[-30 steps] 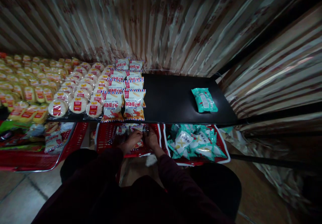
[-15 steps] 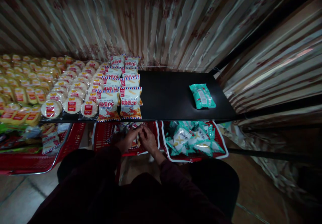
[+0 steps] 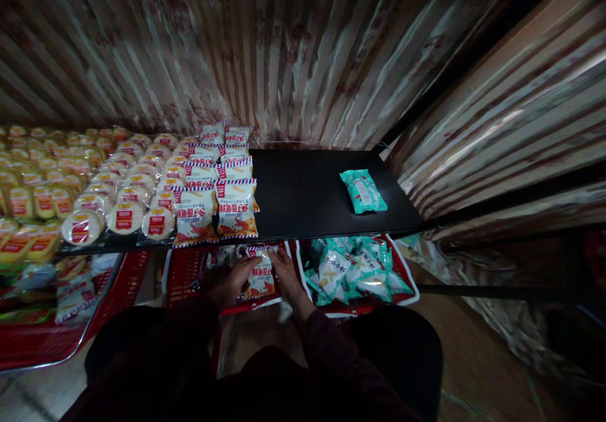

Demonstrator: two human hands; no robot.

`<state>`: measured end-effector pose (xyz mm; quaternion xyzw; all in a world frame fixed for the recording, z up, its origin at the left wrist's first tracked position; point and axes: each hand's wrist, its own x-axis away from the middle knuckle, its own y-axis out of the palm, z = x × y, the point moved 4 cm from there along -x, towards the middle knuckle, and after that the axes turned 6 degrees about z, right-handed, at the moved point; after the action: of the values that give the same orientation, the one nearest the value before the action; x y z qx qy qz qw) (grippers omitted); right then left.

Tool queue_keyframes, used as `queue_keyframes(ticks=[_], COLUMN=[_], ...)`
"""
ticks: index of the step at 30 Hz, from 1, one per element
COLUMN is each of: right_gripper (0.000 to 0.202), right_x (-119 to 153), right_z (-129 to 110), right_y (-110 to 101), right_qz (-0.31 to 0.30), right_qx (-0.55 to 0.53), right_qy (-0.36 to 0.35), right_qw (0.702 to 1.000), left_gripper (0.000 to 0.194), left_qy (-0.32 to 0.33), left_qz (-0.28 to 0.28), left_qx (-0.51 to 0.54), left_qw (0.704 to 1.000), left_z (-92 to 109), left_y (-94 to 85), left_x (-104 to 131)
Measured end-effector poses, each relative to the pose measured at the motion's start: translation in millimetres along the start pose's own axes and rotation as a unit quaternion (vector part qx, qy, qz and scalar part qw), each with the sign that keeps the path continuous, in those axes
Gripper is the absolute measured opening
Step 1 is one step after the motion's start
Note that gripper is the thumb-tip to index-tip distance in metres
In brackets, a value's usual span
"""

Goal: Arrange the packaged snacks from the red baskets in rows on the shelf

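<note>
We are holding a snack bag (image 3: 262, 278) between our left hand (image 3: 238, 277) and right hand (image 3: 285, 273); toward two o'clock, a teal packet (image 3: 363, 191) is lying on the shelf (image 3: 298, 194).

On the shelf (image 3: 303, 194), crackers (image 3: 125, 218) are lying left of the snack bags (image 3: 236, 208); one packet (image 3: 363, 192) is sitting farther right. Below, a held bag (image 3: 262, 277) is resting between left hand (image 3: 237, 280) and right hand (image 3: 285, 271), over the middle basket (image 3: 184, 277); the right basket (image 3: 403, 265) (loose packets (image 3: 374, 273) are lying inside) is adjoining. A curtain (image 3: 284, 43) is hanging behind.
</note>
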<state>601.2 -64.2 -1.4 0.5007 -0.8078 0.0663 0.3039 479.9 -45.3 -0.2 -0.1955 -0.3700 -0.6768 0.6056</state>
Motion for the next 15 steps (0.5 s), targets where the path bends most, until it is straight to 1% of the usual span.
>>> queue_keyframes(ticks=[3, 5, 7, 9, 12, 15], right_gripper=[0.042, 0.042, 0.041, 0.040, 0.039, 0.039], right_x=[2.0, 1.5, -0.3, -3.1, -8.4, -12.3], right_z=[0.7, 3.3, 5.4, 6.2, 4.4, 1.0], right_y=[2.0, 4.1, 5.2, 6.0, 6.4, 5.8], right_qz=[-0.015, -0.025, -0.022, -0.016, -0.009, 0.001], right_qx=[-0.038, -0.054, -0.068, -0.071, -0.059, -0.062], right_qy=[0.014, 0.030, 0.042, 0.050, 0.052, 0.041], right_qw=[0.999, 0.998, 0.997, 0.996, 0.997, 0.997], left_gripper=[0.041, 0.042, 0.044, 0.049, 0.051, 0.043], left_qy=[0.003, 0.004, 0.002, 0.004, 0.016, 0.010], left_qz=[0.009, 0.001, -0.012, -0.011, 0.031, 0.069], left_qx=[-0.012, -0.014, 0.001, 0.031, 0.062, 0.075], left_qw=[1.000, 1.000, 1.000, 0.999, 0.997, 0.995], left_z=[3.4, 3.5, 2.5, 2.2, 4.9, 7.5], left_y=[-2.8, -4.1, -3.8, -2.9, -2.4, -2.2], left_x=[8.4, 13.4, 15.7, 14.3, 7.0, -1.2])
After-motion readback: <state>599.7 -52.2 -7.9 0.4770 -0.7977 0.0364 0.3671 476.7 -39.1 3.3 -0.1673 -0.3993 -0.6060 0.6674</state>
